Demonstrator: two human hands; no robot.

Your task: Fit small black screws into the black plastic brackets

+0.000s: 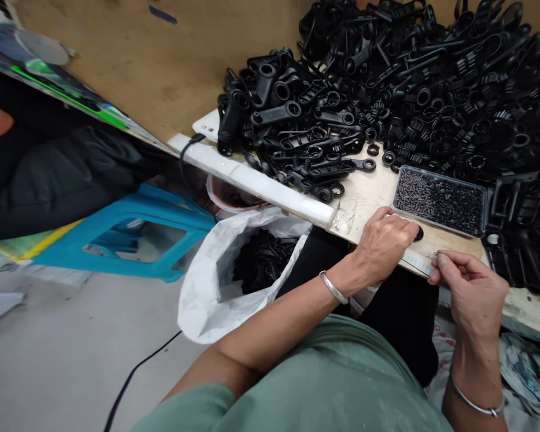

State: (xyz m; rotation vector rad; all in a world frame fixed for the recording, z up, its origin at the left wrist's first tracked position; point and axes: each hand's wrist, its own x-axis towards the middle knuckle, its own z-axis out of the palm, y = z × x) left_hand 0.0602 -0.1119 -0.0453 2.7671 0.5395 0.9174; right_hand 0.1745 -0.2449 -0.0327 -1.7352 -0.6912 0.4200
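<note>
My left hand [384, 241] is closed at the table's front edge, its fingers curled down by a small round black part [418, 233]; what it grips is hidden. To its right, my right hand [470, 288] pinches a tiny dark piece between thumb and forefinger, too small to name. Just behind both hands lies a clear shallow box [440, 201] of small metal and black pieces. Black plastic arm-shaped parts [292, 120] are heaped on the wooden table [369, 195], with black rings [450, 114] piled further right.
A white padded strip [256, 180] runs along the table's left edge. Below it stands a white sack [207, 294] of black parts. At the left are a blue stool [130, 234] and a person's dark-clothed leg [63, 174]. A black cable [139, 366] crosses the floor.
</note>
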